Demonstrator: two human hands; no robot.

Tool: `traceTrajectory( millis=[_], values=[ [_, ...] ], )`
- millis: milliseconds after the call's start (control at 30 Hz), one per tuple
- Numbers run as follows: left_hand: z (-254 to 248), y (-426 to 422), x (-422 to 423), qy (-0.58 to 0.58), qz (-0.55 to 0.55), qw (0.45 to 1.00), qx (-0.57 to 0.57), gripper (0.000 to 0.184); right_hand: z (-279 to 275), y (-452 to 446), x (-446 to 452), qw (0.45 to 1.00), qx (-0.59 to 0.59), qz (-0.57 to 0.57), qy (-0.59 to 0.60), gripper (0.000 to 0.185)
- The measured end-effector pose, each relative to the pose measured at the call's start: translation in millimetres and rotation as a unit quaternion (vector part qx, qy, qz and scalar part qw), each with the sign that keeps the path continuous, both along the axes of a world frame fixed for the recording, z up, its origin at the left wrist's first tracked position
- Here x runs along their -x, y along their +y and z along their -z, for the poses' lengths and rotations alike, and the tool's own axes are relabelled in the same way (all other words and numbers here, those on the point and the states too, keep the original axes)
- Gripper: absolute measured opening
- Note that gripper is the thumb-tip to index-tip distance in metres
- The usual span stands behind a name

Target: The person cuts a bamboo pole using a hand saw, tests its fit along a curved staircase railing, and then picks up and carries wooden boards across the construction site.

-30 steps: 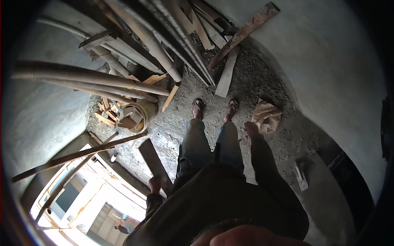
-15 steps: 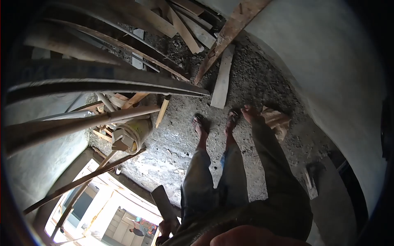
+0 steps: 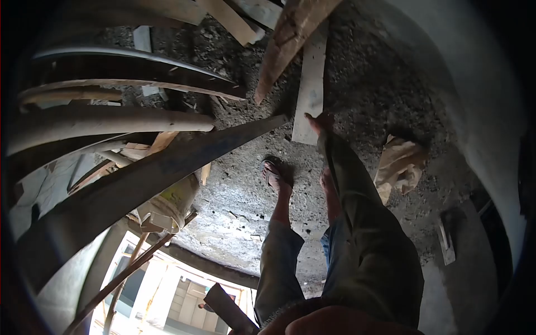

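Note:
My right hand (image 3: 319, 121) is stretched forward over the near end of a pale plank (image 3: 310, 84) on the rubble floor. Its fingers are apart with nothing held; contact with the plank cannot be made out. Just left of it, the tip of a long grey board (image 3: 167, 162) points toward the hand. A rough brown board (image 3: 287, 42) lies beyond. At the bottom edge a short dark board (image 3: 229, 307) stands out beside my leg; only a sliver of my left hand (image 3: 241, 331) shows at its lower end, closed round it.
Boards and a round pole (image 3: 128, 120) crowd the left side. A yellowish bucket (image 3: 173, 204) with wood pieces stands below them. Crumpled brown sacking (image 3: 399, 167) and a trowel-like tool (image 3: 446, 243) lie at right. A person (image 3: 206, 307) is visible through the opening.
My right hand has moved forward from beside the sacking to the pale plank. The view has shifted closer to the floor, and the long grey board now slants across the left side.

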State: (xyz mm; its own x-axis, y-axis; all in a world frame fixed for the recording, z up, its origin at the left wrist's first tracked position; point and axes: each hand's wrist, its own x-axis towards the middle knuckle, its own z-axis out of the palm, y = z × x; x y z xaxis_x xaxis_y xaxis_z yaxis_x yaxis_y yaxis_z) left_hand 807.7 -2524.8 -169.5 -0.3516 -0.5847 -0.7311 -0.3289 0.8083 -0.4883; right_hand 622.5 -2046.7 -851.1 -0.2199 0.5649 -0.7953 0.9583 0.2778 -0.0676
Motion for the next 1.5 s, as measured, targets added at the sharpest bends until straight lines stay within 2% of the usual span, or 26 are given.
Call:
traceTrajectory(
  millis=[33,167,267,300,367,400,467,500,533,600,667,733,800,900,933,1000,1067,1100,1133,1167,1233,1300,1367,1400,1500],
  values=[
    [3,-1,4,-0.002,0.002,1.0,0.001,0.03,7,-9,1,0.998,-0.06,0.003,-0.002,0.112],
    [16,-5,18,-0.008,0.014,1.0,0.004,0.03,6,-12,4,0.997,-0.044,0.056,0.0,0.112],
    [22,-9,20,-0.002,0.02,1.0,0.003,0.029,13,-13,-2,0.991,-0.043,0.109,0.06,0.103],
    [24,-11,18,-0.003,0.025,1.0,0.002,0.029,12,-22,-4,0.968,-0.042,0.182,0.168,0.091],
    [22,-9,16,0.0,0.024,1.0,-0.002,0.029,-14,-21,-6,0.927,-0.041,0.25,0.277,0.079],
    [23,-12,12,0.006,0.027,1.0,-0.003,0.029,-36,-15,-9,0.9,0.011,0.308,0.307,0.067],
    [18,-12,6,0.014,0.026,1.0,-0.009,0.029,-29,-6,-23,0.892,0.014,0.284,0.351,0.042],
    [16,-14,2,0.02,0.026,0.999,-0.013,0.028,-25,3,-42,0.874,0.062,0.269,0.4,0.038],
    [11,-15,-3,0.026,0.023,0.999,-0.016,0.028,-60,15,-45,0.918,0.023,0.223,0.328,0.036],
    [4,-17,-12,0.038,0.017,0.999,-0.027,0.028,-80,40,-72,0.943,-0.044,0.155,0.29,0.047],
    [-8,-20,-23,0.049,0.012,0.998,-0.037,0.028,-139,76,-83,0.971,-0.107,0.022,0.212,0.061],
    [-15,-22,-31,0.063,0.011,0.997,-0.047,0.027,-192,104,-93,0.992,-0.038,-0.044,0.116,0.069],
    [-18,-23,-38,0.075,0.008,0.996,-0.056,0.027,-234,119,-109,0.975,-0.066,-0.098,0.189,0.066],
    [-26,-24,-48,0.092,0.003,0.994,-0.067,0.027,-233,132,-153,0.972,-0.077,-0.052,0.217,0.068],
    [-29,-24,-50,0.097,0.001,0.993,-0.068,0.027,-248,135,-157,0.97,-0.079,-0.056,0.224,0.068],
    [-33,-21,-54,0.111,-0.008,0.991,-0.075,0.027,-278,144,-162,0.99,-0.01,-0.099,0.099,0.072],
    [-38,-18,-60,0.124,-0.008,0.989,-0.077,0.026,-246,148,-204,0.985,-0.009,-0.146,0.089,0.075],
    [-43,-15,-61,0.114,0.006,0.991,-0.062,0.026,-252,151,-209,0.982,-0.008,-0.168,0.081,0.076],
    [-42,-16,-74,0.157,0.075,0.981,-0.085,0.025,-269,152,-204,0.979,-0.008,-0.19,0.073,0.077],
    [-46,-22,-83,0.162,0.071,0.98,-0.088,0.025,-287,152,-201,0.986,0.001,-0.159,0.049,0.078],
    [-57,-8,-75,0.133,-0.042,0.987,-0.078,0.025,-332,154,-183,0.991,0.006,-0.133,0.03,0.08],
    [-60,3,-82,0.156,-0.035,0.984,-0.079,0.026,-369,157,-176,0.992,0.014,-0.121,0.011,0.081],
    [-64,13,-91,0.192,-0.013,0.978,-0.078,0.028,-372,163,-182,0.988,-0.019,-0.146,0.053,0.078],
    [-75,30,-77,0.212,-0.072,0.968,-0.113,0.028,-371,166,-187,0.981,-0.051,-0.166,0.092,0.075],
    [-84,41,-88,0.178,-0.094,0.977,-0.068,0.027,-386,177,-180,0.983,-0.06,-0.171,0.04,0.076]
  ],
)
